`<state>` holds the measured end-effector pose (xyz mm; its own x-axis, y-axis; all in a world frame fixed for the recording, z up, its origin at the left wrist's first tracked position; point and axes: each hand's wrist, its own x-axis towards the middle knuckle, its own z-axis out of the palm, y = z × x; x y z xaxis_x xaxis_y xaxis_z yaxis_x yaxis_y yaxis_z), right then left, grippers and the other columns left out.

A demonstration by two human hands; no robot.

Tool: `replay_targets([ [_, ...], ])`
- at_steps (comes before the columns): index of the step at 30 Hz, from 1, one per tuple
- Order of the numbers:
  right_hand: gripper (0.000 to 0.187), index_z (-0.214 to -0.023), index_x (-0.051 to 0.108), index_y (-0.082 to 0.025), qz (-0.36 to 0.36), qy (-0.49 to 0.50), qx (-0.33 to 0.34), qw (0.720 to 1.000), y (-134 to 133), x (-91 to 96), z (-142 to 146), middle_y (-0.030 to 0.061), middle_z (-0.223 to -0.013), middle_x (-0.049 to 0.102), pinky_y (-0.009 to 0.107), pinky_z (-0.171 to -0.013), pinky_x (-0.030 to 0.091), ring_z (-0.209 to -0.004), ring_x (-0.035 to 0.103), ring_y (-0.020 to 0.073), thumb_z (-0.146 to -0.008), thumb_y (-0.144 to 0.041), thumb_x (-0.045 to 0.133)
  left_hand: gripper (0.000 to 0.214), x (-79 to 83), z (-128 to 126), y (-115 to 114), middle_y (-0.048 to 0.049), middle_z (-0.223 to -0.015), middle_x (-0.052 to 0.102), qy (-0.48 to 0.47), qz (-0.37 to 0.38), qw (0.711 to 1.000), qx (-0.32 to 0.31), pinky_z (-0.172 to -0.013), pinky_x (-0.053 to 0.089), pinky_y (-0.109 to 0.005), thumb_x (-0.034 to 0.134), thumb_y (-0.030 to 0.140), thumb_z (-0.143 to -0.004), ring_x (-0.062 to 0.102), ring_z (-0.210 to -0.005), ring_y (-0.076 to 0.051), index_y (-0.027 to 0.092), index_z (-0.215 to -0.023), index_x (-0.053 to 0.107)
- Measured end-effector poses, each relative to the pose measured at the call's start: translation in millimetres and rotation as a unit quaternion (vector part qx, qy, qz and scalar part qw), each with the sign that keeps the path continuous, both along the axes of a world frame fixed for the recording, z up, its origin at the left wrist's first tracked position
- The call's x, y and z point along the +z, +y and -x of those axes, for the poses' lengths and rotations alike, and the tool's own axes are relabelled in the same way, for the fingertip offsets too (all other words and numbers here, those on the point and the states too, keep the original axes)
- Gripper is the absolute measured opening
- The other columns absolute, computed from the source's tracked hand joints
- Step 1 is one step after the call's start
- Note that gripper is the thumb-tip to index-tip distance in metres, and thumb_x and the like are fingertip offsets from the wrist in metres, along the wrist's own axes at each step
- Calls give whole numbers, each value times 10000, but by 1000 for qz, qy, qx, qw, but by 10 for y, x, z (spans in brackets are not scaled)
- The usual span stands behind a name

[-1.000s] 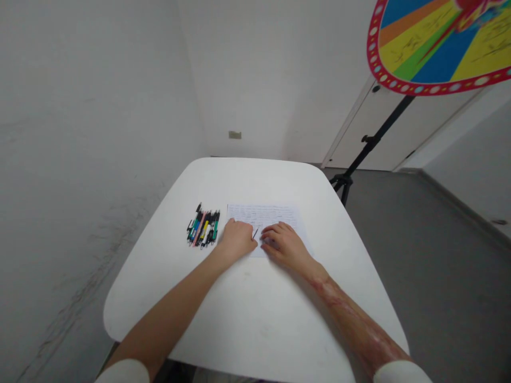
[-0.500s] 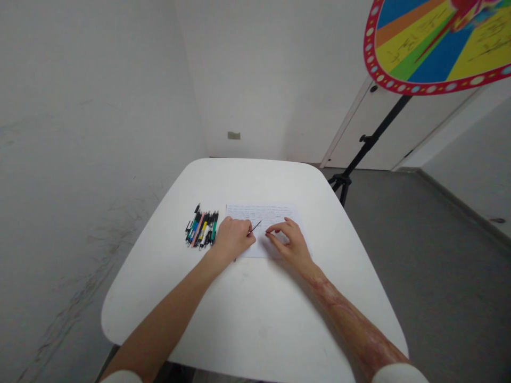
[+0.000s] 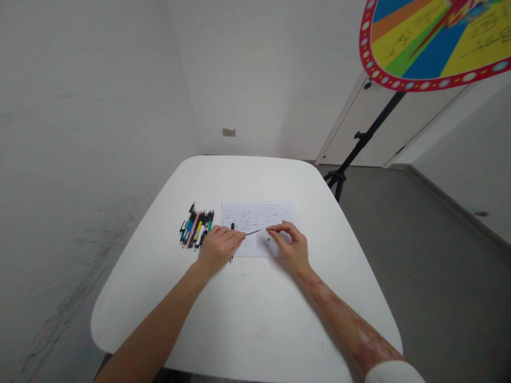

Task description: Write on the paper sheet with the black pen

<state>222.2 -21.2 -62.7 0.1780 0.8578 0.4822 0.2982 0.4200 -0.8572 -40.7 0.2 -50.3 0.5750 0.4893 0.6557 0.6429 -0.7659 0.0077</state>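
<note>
My left hand (image 3: 219, 248) rests on a sheet of handwritten paper (image 3: 255, 215) and is shut on a black pen (image 3: 232, 226), whose ends stick out above and below the hand. A thin black pen refill (image 3: 255, 232) runs from that hand to my right hand (image 3: 288, 243). Thumb and forefinger of my right hand pinch the refill's far end. Several pens lie in a tight side-by-side group (image 3: 195, 229) just left of the paper, close to my left hand.
All this is on a white rounded table (image 3: 255, 314). A colourful prize wheel (image 3: 431, 37) on a black tripod stand (image 3: 361, 139) stands beyond the table at the right, before a white door (image 3: 355, 133). Grey floor (image 3: 423, 276) lies right, a white wall left.
My hands have moved apart, and a longer stretch of the thin refill now shows between them. The refill lies flatter, and my right fingers have closed on its end. The view has shifted slightly.
</note>
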Motion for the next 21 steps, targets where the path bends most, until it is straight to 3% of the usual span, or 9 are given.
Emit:
replay_targets([
  [7,68,-989,831,-309,5,21,2,1000,2,-19,9,22,-990,845,552,-1193,509,-939,758,245,-956,-364,851,138,-48,9,-1,-16,-1065,857,3,9,1000,-9,-828,469,-399,634,215,-1125,740,-915,-179,234,-1182,758],
  [13,107,-986,819,-302,15,6,14,1000,-12,-5,8,43,-998,848,575,-1169,531,-962,756,268,-965,-406,835,198,-51,11,-25,-31,-1112,856,42,70,997,12,-874,469,-410,604,219,-1129,755,-971,-197,268,-1216,775],
  [21,101,-992,829,-291,22,13,33,999,-6,-23,-1,51,-996,831,467,-969,598,-985,749,265,-962,-386,844,207,-8,-19,-41,-33,-1108,855,51,78,996,16,-872,466,-401,590,236,-1140,749,-955,-198,272,-1204,783],
])
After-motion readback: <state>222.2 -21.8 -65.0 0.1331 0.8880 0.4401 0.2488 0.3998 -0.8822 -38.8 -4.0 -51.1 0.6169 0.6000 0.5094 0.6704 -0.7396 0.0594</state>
